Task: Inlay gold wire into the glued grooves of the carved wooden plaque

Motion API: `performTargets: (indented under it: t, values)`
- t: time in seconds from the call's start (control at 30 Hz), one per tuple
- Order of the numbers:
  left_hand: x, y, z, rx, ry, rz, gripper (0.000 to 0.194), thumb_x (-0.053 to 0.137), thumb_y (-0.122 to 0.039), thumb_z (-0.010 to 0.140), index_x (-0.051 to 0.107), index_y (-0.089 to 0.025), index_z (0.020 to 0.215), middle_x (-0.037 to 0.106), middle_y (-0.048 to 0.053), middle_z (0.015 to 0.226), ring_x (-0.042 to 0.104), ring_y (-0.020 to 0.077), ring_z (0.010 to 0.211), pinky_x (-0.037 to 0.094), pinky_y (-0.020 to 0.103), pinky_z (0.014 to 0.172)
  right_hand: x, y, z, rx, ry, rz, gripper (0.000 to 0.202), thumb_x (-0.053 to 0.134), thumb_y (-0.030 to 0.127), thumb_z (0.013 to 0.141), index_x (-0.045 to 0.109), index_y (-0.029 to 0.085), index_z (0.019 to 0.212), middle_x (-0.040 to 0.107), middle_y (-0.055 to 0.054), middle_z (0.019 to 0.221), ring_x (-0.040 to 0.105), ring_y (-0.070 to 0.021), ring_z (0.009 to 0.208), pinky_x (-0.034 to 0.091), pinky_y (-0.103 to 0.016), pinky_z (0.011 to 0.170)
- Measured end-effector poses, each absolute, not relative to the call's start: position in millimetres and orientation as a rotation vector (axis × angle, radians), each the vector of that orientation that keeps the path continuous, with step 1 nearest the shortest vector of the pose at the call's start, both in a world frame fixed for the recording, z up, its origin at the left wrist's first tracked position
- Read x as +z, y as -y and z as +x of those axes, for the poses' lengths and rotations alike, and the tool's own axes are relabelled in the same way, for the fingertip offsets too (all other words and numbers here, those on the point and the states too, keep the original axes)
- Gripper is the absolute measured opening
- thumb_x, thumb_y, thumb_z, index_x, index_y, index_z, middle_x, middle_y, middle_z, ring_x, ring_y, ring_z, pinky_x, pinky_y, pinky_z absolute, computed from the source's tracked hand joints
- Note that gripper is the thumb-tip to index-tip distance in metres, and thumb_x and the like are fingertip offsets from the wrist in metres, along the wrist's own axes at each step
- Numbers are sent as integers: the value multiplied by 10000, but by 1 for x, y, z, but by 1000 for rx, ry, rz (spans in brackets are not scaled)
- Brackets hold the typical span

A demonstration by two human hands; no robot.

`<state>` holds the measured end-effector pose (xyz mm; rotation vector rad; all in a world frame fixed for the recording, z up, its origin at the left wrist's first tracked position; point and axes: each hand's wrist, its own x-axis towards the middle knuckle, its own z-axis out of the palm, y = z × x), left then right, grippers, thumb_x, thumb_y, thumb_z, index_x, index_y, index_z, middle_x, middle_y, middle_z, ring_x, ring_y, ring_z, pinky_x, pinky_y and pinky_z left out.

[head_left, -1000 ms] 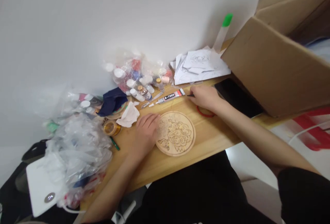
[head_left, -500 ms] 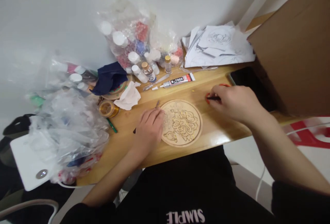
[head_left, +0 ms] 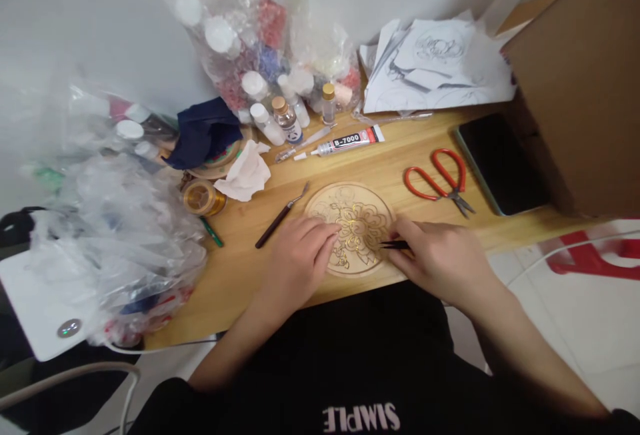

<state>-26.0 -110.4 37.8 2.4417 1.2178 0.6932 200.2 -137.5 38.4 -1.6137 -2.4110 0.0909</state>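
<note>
Head cam, biggest stuff first: we're at a wooden table (head_left: 387, 165), with a round wooden disc (head_left: 361, 231) lying flat near our edge of it, between both hands. Our right hand (head_left: 440, 255) sits at the disc's right rim, thumb and fingers pinched close together. Our left hand (head_left: 303, 251) rests over the left side, fingers loosely bent; can't tell if they've got anything under them. Red-handled snips (head_left: 453, 196) lie just beyond the right hand. Down to the slim bits: that right-hand pinch has black tweezers (head_left: 396, 245), long axis roughly crosswise, tips pointing left over the disc. So the flower's gold lines (head_left: 354, 243) run leftward from the tips, with the right hand nearer its right-side petals. Whether the tips grip anything is too tiny to tell.
</note>
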Motion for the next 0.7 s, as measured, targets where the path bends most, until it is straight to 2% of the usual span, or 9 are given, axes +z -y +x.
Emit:
performTargets:
  t: [0.1, 0.2, 0.3, 0.4, 0.53, 0.7]
  values:
    - [35, 113, -27, 720, -1224, 2401, 144, 522, -175, 961, 662, -167, 991, 716, 34, 917, 659, 149, 882, 535, 314, 823, 39, 139, 202, 144, 2411, -1637, 152, 546, 309, 842, 578, 184, 762, 664, -19, 586, 564, -152, 434, 264, -262, 441]
    - [36, 114, -26, 759, -1190, 2356, 152, 517, -164, 961, 661, -169, 1010, 712, 34, 905, 656, 152, 874, 538, 319, 810, 38, 142, 202, 224, 2355, -1639, 105, 556, 283, 837, 597, 187, 830, 716, -35, 703, 629, -165, 507, 322, -260, 439]
    - [38, 116, -23, 812, -1119, 2312, 146, 532, -154, 953, 660, -174, 1021, 709, 29, 889, 648, 148, 848, 537, 316, 781, 40, 144, 200, 382, 2231, -1561, 150, 558, 227, 847, 613, 186, 980, 757, -41, 832, 695, -172, 606, 437, -253, 467]
    - [41, 117, -19, 845, -1021, 2287, 148, 542, -140, 944, 669, -174, 1012, 714, 34, 877, 644, 145, 820, 534, 314, 761, 46, 145, 197, 576, 2147, -1415, 241, 533, 161, 866, 613, 191, 1092, 771, -35, 900, 732, -163, 692, 548, -251, 560]
    - [43, 118, -15, 858, -990, 2246, 140, 566, -148, 933, 676, -170, 1017, 716, 40, 872, 644, 146, 813, 530, 318, 767, 52, 145, 194, 710, 2038, -1273, 234, 544, 118, 866, 663, 233, 1031, 779, -9, 971, 750, -146, 785, 596, -235, 658]
    - [47, 119, -15, 828, -1061, 2095, 107, 609, -188, 919, 684, -165, 992, 718, 35, 850, 661, 133, 795, 538, 279, 742, 54, 148, 195, 675, 1916, -1263, 216, 599, 96, 845, 682, 234, 990, 782, -2, 929, 747, -132, 774, 606, -222, 700]
